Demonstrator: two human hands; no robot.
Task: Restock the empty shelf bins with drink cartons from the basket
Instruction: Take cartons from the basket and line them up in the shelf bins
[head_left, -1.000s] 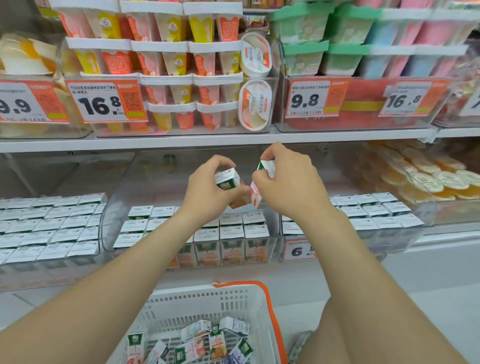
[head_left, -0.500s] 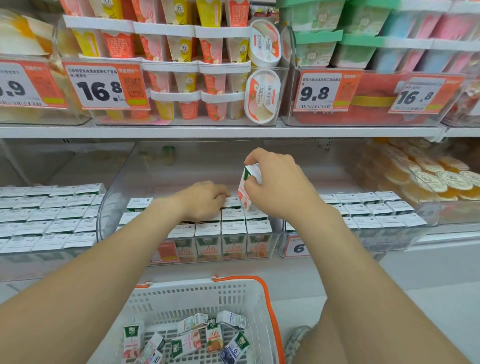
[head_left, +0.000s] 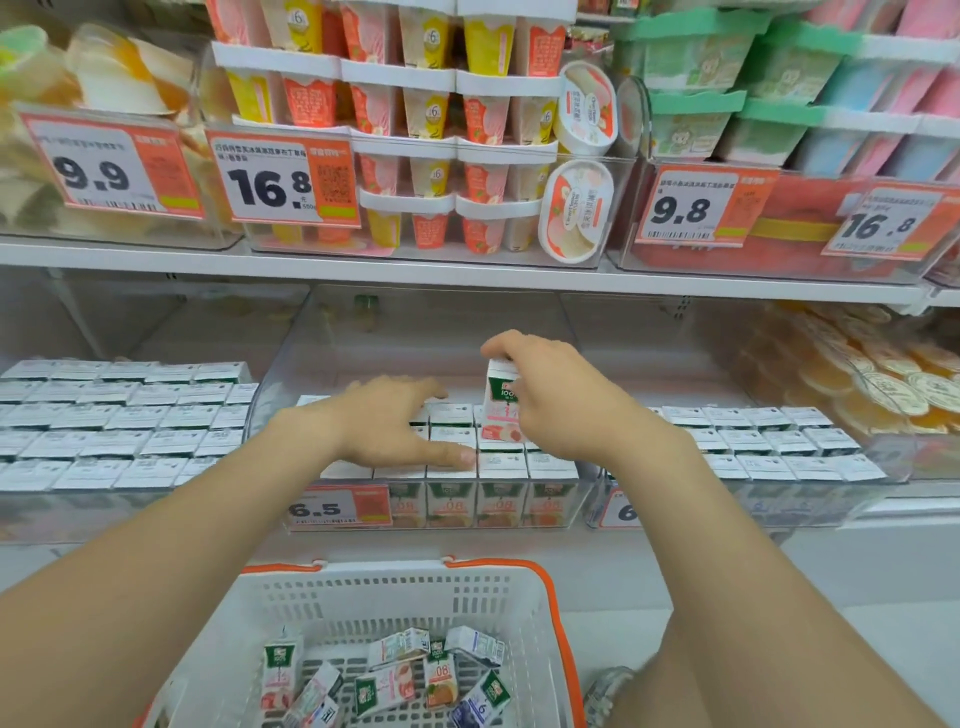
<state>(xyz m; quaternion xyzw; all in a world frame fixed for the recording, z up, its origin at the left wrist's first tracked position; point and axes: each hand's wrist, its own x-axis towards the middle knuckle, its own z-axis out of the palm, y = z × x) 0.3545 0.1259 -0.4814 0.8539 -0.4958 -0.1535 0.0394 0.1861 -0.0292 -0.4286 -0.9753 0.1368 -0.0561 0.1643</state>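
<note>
Looking first at the clear plastic shelf bin (head_left: 576, 499) mid-shelf: packed in front with white-topped drink cartons (head_left: 501, 465), bare at the back. Below, white slotted plastic basket with orange rim (head_left: 395, 597), holding a loose scatter of more cartons (head_left: 387, 688). Left hand (head_left: 384, 423) released, lying flat with fingers spread across the standing tops. Right hand (head_left: 563, 402) pinching one small white-and-pink carton (head_left: 498, 400) upright among the rear rows; seated or not, cannot tell. Likely trouble: lowering it askew, snagging a neighbour's edge and toppling part of a row; or lifting the flat hand early and losing the bracing.
</note>
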